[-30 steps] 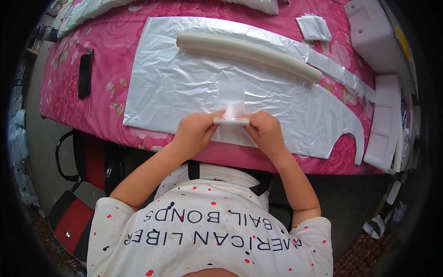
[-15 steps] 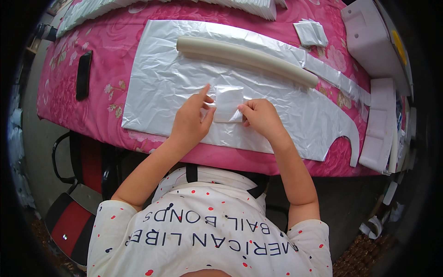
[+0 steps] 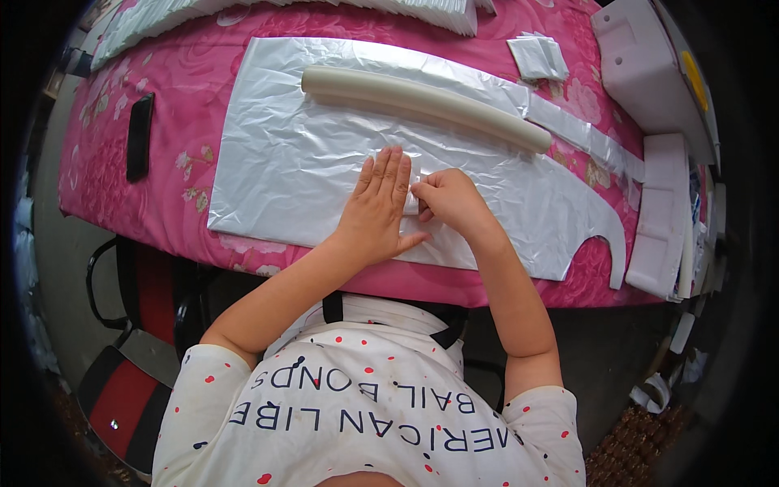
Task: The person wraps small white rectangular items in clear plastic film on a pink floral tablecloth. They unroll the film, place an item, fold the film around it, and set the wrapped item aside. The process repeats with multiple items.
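My left hand (image 3: 376, 207) lies flat, fingers straight and thumb spread, over a small folded square of clear plastic film (image 3: 413, 201). That hand hides most of the square. From the other side my right hand (image 3: 451, 203) pinches the square's right edge between thumb and fingers. Beneath both hands spreads a flat stack of whitish plastic sheeting (image 3: 276, 154), with a curved cutout at its right end. Beyond the hands, a long beige tube (image 3: 422, 101) rests across the sheeting.
A pink floral cloth (image 3: 182, 105) covers the table. At the far right lies a small pile of folded plastic squares (image 3: 538, 57); white foam boxes (image 3: 637, 61) stand on the right edge. A black oblong object (image 3: 140, 136) lies left, and layered plastic (image 3: 154, 32) lines the back.
My left hand has moved right and flattened onto the folded plastic square, covering most of it. The right hand keeps its pinch at the edge. The whole view has shifted slightly.
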`<state>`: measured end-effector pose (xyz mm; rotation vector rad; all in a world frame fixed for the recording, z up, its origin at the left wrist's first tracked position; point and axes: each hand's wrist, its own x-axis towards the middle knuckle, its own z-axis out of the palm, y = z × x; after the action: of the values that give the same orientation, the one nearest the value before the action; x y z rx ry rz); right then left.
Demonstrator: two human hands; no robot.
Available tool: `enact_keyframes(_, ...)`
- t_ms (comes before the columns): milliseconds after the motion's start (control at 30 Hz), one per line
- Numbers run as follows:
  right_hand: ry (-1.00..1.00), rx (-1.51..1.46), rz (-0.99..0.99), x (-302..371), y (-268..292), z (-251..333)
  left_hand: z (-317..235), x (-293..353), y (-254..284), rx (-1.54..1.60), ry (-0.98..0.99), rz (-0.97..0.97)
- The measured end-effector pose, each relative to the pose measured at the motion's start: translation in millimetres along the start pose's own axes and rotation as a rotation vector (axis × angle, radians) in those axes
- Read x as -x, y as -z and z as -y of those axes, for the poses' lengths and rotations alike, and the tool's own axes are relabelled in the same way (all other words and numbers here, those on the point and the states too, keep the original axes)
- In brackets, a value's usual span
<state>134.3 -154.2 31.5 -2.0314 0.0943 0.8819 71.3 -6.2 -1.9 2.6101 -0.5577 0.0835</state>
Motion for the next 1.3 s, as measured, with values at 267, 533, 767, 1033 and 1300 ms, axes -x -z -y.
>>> enact_keyframes(267, 0.182, 0.436, -0.272, 22.5, -10.8, 6.9, 2.4, 0.2, -6.7, -0.038, -0.003, -0.032)
enact_keyframes(533, 0.197, 0.762, -0.416, 56.9, -17.1, -3.8, 6.8, 6.7, 3.5, -0.053, -0.038, 0.013)
enact_keyframes(767, 0.735, 0.627, -0.375, 80.3, -33.4, -30.4, 13.5, 60.4, 29.4, -0.077, -0.153, 0.203)
enact_keyframes(1033, 0.811, 0.825, -0.285, 65.8, -75.4, -39.0, 11.7, 75.2, 25.2, -0.032, -0.144, 0.076)
enact_keyframes(1300, 0.716, 0.779, -0.404, 68.0, -68.7, -40.9, 10.8, 75.5, 27.4, -0.022, -0.127, 0.124)
